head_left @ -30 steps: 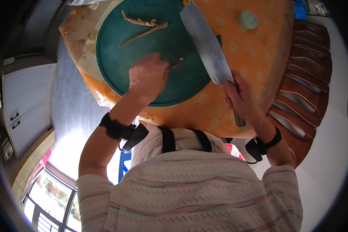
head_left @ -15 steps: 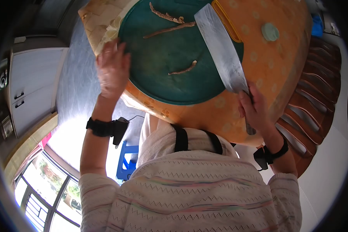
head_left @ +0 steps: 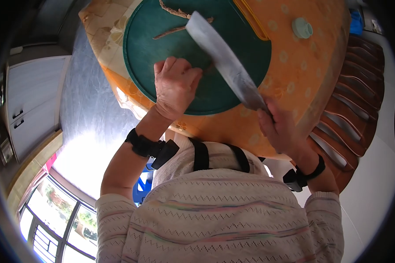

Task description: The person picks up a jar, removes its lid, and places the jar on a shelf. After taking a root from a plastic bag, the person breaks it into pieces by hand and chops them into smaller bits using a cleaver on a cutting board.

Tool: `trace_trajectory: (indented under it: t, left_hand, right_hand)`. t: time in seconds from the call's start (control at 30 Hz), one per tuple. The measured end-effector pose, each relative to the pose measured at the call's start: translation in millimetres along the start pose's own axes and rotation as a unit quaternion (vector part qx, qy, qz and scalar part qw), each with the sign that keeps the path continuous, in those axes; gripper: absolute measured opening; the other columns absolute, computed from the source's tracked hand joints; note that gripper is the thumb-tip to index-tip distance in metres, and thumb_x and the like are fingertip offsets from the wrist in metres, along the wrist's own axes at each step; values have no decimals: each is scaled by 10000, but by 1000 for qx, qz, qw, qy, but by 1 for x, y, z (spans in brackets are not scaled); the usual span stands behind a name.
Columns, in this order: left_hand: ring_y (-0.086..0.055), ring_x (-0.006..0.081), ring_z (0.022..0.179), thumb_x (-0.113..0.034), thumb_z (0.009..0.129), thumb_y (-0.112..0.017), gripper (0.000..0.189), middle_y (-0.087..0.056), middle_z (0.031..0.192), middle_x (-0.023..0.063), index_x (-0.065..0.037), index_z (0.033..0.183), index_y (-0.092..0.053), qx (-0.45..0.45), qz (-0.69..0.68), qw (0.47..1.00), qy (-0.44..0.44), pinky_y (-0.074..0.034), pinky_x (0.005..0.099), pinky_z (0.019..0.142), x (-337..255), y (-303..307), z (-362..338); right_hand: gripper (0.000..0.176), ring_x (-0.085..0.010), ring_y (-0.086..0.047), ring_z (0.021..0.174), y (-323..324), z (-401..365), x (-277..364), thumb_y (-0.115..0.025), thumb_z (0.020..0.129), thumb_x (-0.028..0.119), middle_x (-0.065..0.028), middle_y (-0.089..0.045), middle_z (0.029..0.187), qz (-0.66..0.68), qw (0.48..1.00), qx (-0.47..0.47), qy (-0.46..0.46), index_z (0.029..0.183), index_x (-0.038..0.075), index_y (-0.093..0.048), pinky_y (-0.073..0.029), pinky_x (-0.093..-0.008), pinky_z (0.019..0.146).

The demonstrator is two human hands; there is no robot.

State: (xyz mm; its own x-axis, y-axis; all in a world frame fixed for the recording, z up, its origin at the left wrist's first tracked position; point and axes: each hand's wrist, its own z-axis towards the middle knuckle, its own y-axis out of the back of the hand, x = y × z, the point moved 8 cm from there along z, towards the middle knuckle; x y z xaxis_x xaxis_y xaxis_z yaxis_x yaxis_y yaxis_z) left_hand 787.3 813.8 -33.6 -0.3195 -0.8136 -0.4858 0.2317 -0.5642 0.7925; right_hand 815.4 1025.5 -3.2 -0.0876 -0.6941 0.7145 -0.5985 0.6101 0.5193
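My right hand (head_left: 280, 125) is wrapped round the handle of a cleaver (head_left: 226, 63). Its broad blade slants up and left above a round green cutting board (head_left: 140, 57). Over the lower middle of the board, my left hand (head_left: 176, 83) is closed, fingers curled down around a short dried root (head_left: 210, 68). Most of that root is hidden by the hand; a blurred end shows beside the blade. Two longer dried roots lie near the board's top: a thicker, knobbly root (head_left: 173, 9) and a thin root (head_left: 169, 32), partly behind the blade tip.
The board's yellow handle (head_left: 252, 19) is at its upper right. A pale green lid or small container (head_left: 302, 28) stands on the orange patterned tablecloth (head_left: 289, 65). A brown slatted wooden chair (head_left: 353, 105) is at the right, a blue stool (head_left: 141, 188) below the table.
My left hand has moved right from the board's left edge onto the short root and closed. The cleaver has swung left, its blade now more edge-on and over the board's middle.
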Motion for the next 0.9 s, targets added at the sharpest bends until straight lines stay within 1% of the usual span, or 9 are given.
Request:
trace_trajectory:
  t: [0.13, 0.2, 0.33, 0.4, 0.6, 0.73, 0.8, 0.83, 0.9]
  left_hand:
    - [-550, 179, 763, -89, 645, -758, 146, -564, 743, -9, -145, 769, -706, -18, -6, 1000, 3, -384, 333, 736, 1, -1, -1]
    - [-550, 179, 763, -86, 645, -757, 145, -565, 743, -8, -141, 770, -707, -19, -9, 1000, 4, -384, 330, 737, 1, -1, -2]
    - [-549, 186, 766, -75, 648, -752, 143, -569, 747, -4, -125, 774, -705, -31, -19, 999, 2, -384, 335, 741, 0, 0, -3]
    - [-550, 191, 769, -70, 650, -749, 143, -573, 749, -2, -121, 775, -704, -32, -24, 999, -2, -386, 338, 746, 1, 0, -3]
    - [-558, 201, 794, -41, 644, -738, 154, -599, 778, 0, -103, 778, -696, -21, -35, 999, -15, -391, 347, 765, -1, -1, -2]
    - [-563, 202, 811, -15, 621, -735, 180, -615, 801, -4, -88, 779, -689, -15, -44, 999, -17, -389, 346, 770, -3, -1, 1]
    - [-554, 186, 784, -13, 623, -715, 191, -590, 774, -18, -107, 787, -691, -22, -47, 998, -20, -384, 333, 768, -3, -2, 2]
    - [-545, 171, 757, -10, 626, -694, 206, -565, 746, -32, -126, 796, -692, -26, -46, 998, -21, -379, 321, 765, -4, -1, 1]
    - [-550, 185, 765, -1, 645, -695, 199, -575, 752, -19, -118, 806, -694, -35, -67, 997, -16, -394, 324, 755, -3, 4, 2]
  right_hand:
    - [304, -282, -588, 632, -10, 1, 2, -483, 937, 91, -154, -558, 716, 6, 999, 35, -24, 1238, 51, -476, -456, -348, 581]
    - [318, -299, -582, 610, -12, 2, 3, -485, 937, 98, -162, -554, 711, -9, 999, 40, 7, 1252, 57, -462, -459, -359, 566]
    - [310, -335, -586, 593, -10, 6, 8, -485, 930, 89, -181, -551, 677, -26, 999, 23, 19, 1235, 42, -459, -458, -388, 547]
    - [282, -357, -595, 591, -12, 10, 12, -486, 908, 54, -194, -547, 638, -90, 994, 39, 48, 1186, 8, -463, -456, -416, 529]
    - [258, -359, -591, 555, -10, 23, 22, -494, 861, 7, -192, -543, 593, -152, 983, 104, 24, 1117, -18, -476, -448, -428, 492]
    - [247, -357, -588, 541, -15, 25, 20, -506, 851, 12, -190, -546, 585, -147, 984, 88, 39, 1094, -18, -478, -441, -435, 480]
    - [235, -393, -596, 582, -24, 22, 6, -481, 916, 84, -204, -559, 609, -198, 976, 89, -2, 1137, 7, -495, -460, -451, 529]
    - [235, -393, -596, 582, -25, 20, 3, -481, 916, 84, -204, -559, 609, -195, 977, 85, -2, 1137, 7, -495, -460, -451, 529]
    - [236, -387, -598, 579, -28, 20, 2, -489, 911, 81, -200, -559, 603, -156, 985, 70, 14, 1134, 6, -500, -462, -450, 528]
